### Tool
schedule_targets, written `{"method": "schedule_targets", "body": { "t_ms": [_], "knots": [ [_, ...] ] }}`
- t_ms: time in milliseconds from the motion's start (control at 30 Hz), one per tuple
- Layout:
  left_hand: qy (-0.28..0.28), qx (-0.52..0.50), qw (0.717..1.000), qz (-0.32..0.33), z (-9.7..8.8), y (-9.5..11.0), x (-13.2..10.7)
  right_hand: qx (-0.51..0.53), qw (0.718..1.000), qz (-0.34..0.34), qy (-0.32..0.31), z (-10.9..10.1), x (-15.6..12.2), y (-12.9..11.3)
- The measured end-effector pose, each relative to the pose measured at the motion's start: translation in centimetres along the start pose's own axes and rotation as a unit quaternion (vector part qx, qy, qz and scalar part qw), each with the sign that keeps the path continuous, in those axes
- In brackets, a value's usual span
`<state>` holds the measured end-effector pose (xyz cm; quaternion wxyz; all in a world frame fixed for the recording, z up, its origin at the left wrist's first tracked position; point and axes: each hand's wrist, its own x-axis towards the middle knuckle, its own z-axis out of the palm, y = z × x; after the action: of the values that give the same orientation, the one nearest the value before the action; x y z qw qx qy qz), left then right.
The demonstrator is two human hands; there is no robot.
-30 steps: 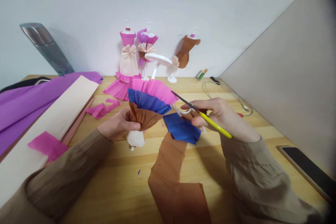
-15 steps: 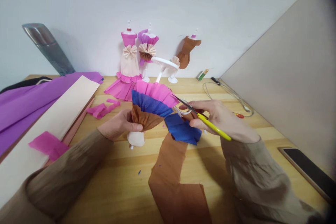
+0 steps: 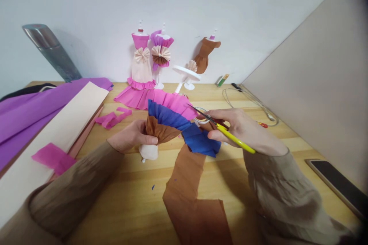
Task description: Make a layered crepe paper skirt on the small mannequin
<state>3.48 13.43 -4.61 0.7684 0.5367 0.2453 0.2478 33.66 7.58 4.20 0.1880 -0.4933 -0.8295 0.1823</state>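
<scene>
From my remote seat, with 12 pointing straight away, the nearest thing is a brown paper sheet [image 3: 185, 183] at 6 o'clock, its lower end running out of view; wooden boards of the table [image 3: 126, 214] show between it and the left sleeve [image 3: 77, 191]. A phone [image 3: 336, 183] lies at 4, dark screen up, a strip of wood separating it from the right sleeve [image 3: 287, 195]. At 8, my left hand [image 3: 130, 138] grasps the gathered brown band of a layered skirt [image 3: 169, 116] on an upturned mannequin [image 3: 149, 152]: the white bust pokes out below the grip, and the blue and pink tiers fan out toward 1. Between 3 and 4, my right hand [image 3: 238, 128] is closed around yellow-handled scissors [image 3: 234, 139], blade tips at the pink tier's right edge; whether they touch it, I can't tell. Under the blades sit a blue paper piece [image 3: 201, 141], overlapping the brown sheet, and a white ring [image 3: 201, 115]. Papers [image 3: 71, 122] crowd the 9 o'clock side. A cable [image 3: 253, 101] curls at 3, just inside the side panel [image 3: 310, 84]. Farther, dressed figures [image 3: 142, 63] stand at 11 and 1 before the back wall [image 3: 109, 0]. Print on the green packet [image 3: 222, 80] at 2 or the grey flask [image 3: 54, 53] at 10 is too blurred to read.
</scene>
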Motion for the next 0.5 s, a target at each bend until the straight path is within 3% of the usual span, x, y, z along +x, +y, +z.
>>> {"method": "schedule_targets", "body": {
  "t_ms": [500],
  "knots": [
    [0.009, 0.050, 0.998, -0.022, 0.47, 0.46, 0.02, -0.029, 0.999, -0.011, 0.013, 0.16, -0.12, -0.29]
  ]
}}
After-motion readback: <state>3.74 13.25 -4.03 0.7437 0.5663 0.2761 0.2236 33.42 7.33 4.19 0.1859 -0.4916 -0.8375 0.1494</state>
